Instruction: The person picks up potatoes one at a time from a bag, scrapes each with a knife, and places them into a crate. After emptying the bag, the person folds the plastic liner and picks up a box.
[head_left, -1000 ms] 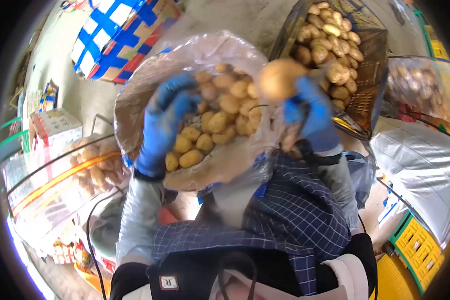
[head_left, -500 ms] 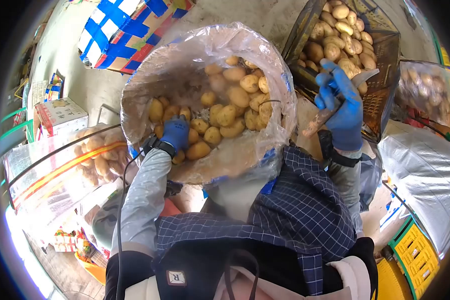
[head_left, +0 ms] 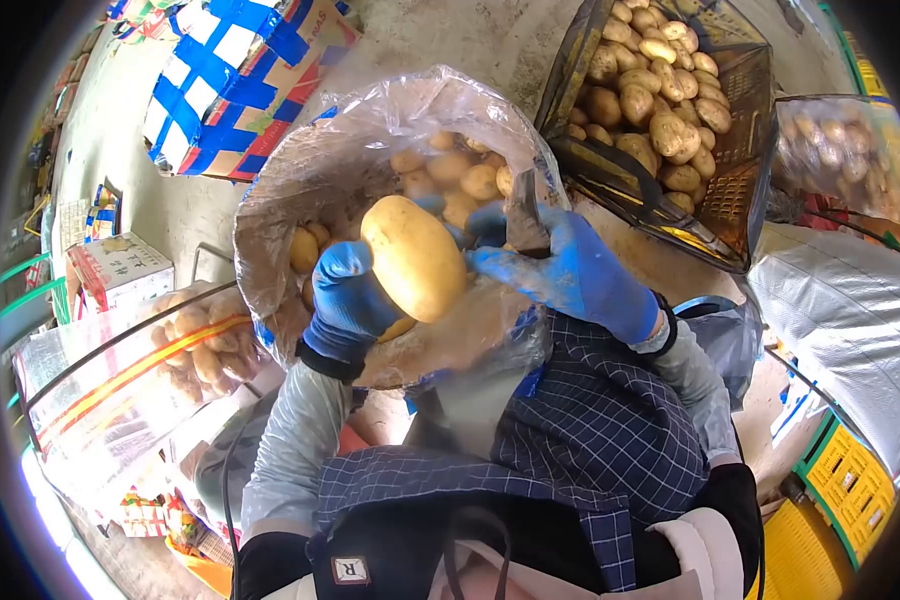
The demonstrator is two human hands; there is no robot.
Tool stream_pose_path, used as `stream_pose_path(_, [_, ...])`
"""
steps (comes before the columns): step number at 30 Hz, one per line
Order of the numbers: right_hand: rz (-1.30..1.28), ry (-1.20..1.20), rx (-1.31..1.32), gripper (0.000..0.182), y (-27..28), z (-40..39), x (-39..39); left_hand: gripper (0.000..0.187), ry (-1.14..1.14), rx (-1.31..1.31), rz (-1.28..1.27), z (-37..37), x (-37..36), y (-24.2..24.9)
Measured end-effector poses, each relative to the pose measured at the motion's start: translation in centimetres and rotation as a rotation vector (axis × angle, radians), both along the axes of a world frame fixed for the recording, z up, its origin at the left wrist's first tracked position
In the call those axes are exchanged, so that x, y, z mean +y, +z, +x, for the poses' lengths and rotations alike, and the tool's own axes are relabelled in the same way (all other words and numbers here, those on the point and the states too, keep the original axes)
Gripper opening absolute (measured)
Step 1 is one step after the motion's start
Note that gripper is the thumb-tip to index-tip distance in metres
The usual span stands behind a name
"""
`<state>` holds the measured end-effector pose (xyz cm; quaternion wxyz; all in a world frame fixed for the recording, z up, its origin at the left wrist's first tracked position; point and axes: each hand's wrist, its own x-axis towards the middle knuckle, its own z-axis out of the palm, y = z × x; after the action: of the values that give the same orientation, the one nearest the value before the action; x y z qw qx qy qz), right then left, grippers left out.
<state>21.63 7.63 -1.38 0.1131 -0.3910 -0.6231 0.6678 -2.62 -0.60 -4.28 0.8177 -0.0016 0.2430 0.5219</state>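
My left hand (head_left: 350,300), in a blue glove, is closed around a large smooth yellow potato (head_left: 415,260) and holds it up over the lined tub (head_left: 270,220). To the right of the potato, my right hand (head_left: 580,270), gloved in blue too, grips a knife (head_left: 525,215) whose dark blade points up and away from me. Its handle is hidden in the glove. The fingers of that hand reach close to the potato's right side. Below both hands, more potatoes (head_left: 480,180) lie in the tub, which has clear plastic over its rim.
A dark plastic crate (head_left: 740,190) full of potatoes stands at the upper right. Clear bags of potatoes (head_left: 200,345) sit on the left and far right. A box with blue tape (head_left: 220,90) is at the upper left. Yellow crates (head_left: 850,490) stand at lower right.
My left hand has come up out of the tub with a potato. My right hand has moved left from beside the dark crate to over the tub, still holding the knife.
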Motion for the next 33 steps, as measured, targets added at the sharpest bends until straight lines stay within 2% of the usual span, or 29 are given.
stream_pose_path(1, [0.005, -0.025, 0.044, 0.041, 0.0, -0.1, -0.1, 0.092, 0.091, -0.054, -0.054, 0.7, -0.2, 0.1])
stream_pose_path(3, [0.011, -0.079, 0.132, 0.043, 0.1, 0.0, -0.6, 0.084, 0.115, -0.230, -0.114, 1.2, -0.2, 0.7])
stream_pose_path(4, [0.097, -0.112, 0.155, 0.051, 0.4, 0.0, -0.7, 0.081, 0.124, -0.319, -0.141, 1.5, 0.0, 1.1])
stream_pose_path(6, [0.273, -0.174, 0.198, 0.067, 1.3, -0.3, -0.7, 0.073, 0.144, -0.233, -0.195, 2.4, 0.5, 2.0])
stream_pose_path(8, [0.399, -0.114, 0.226, 0.073, 0.9, -0.5, -0.6, 0.070, 0.114, -0.073, -0.202, 2.9, 0.8, 2.4])
stream_pose_path(9, [0.443, -0.111, 0.230, 0.074, 0.5, -0.4, -0.6, 0.061, 0.107, 0.045, -0.206, 3.6, 1.3, 2.9])
stream_pose_path(12, [0.533, -0.156, 0.221, 0.076, -1.1, -0.2, -0.6, 0.053, -0.077, 0.649, -0.147, 5.1, 0.8, 5.2])
stream_pose_path(13, [0.570, -0.277, 0.306, 0.072, -1.5, -0.7, 0.0, 0.045, -0.082, 0.771, -0.047, 5.1, 0.6, 5.4])
stream_pose_path(15, [-0.208, -0.327, 0.180, 0.040, 1.1, 2.6, 1.8, 0.041, -0.162, 1.015, 0.177, 3.4, 0.6, 4.1])
stream_pose_path(16, [-0.207, -0.463, 0.262, 0.033, -0.2, 3.6, 2.2, 0.039, -0.201, 1.140, 0.299, 1.9, 1.1, 3.0])
stream_pose_path(17, [-0.243, -0.618, 0.290, 0.028, -0.8, 4.5, 3.0, 0.034, -0.172, 1.323, 0.383, 0.1, 1.1, -0.7])
stream_pose_path(18, [-0.267, -0.774, 0.324, 0.026, -1.5, 5.4, 3.8, 0.036, -0.443, 1.678, 0.364, -1.9, -0.1, -2.9])
stream_pose_path(19, [-0.224, -0.824, 0.437, 0.026, -3.5, 7.0, 5.5, 0.039, -0.737, 2.014, 0.340, -3.9, -1.0, -5.1])
stream_pose_path(22, [0.099, -0.896, 0.246, 0.026, -5.0, 10.4, 6.3, 0.050, -1.357, 2.056, 0.588, -6.9, -7.2, -13.1])
stream_pose_path(23, [0.079, -0.902, 0.215, 0.029, -3.6, 10.3, 5.6, 0.049, -1.524, 2.008, 0.577, -5.3, -8.3, -12.3])
stream_pose_path(24, [0.110, -0.935, 0.228, 0.041, -3.3, 10.0, 5.0, 0.055, -1.244, 2.106, 0.539, -5.1, -10.7, -14.6])
stream_pose_path(25, [0.146, -0.915, 0.242, 0.056, -2.1, 9.3, 4.4, 0.053, -1.322, 2.063, 0.498, -5.0, -10.4, -15.0])
stream_pose_path(26, [0.039, -0.864, 0.188, 0.068, -0.4, 9.4, 3.6, 0.051, -1.403, 2.021, 0.448, -4.7, -9.5, -14.9])
stream_pose_path(27, [0.119, -0.858, 0.212, 0.071, -0.8, 8.9, 3.5, 0.052, -1.399, 1.988, 0.450, -4.1, -8.4, -13.9])
stream_pose_path(28, [0.056, -0.814, 0.281, 0.071, -0.2, 8.8, 3.4, 0.053, -1.401, 1.956, 0.438, -3.9, -7.7, -12.1])
stream_pose_path(29, [0.338, -0.772, 0.207, 0.070, -1.7, 8.5, 3.5, 0.054, -1.404, 1.930, 0.419, -3.9, -7.2, -11.1])
stream_pose_path(31, [0.645, -0.720, 0.075, 0.068, -3.1, 8.3, 4.3, 0.057, -1.076, 1.779, 0.245, -5.2, -6.8, -12.4])
stream_pose_path(32, [0.657, -0.712, 0.008, 0.067, -3.2, 8.6, 4.2, 0.058, -0.926, 1.681, 0.156, -5.8, -7.2, -13.2])
stream_pose_path(33, [0.663, -0.701, -0.058, 0.065, -3.2, 8.6, 4.0, 0.064, -0.712, 1.418, 0.125, -6.3, -7.2, -13.7])
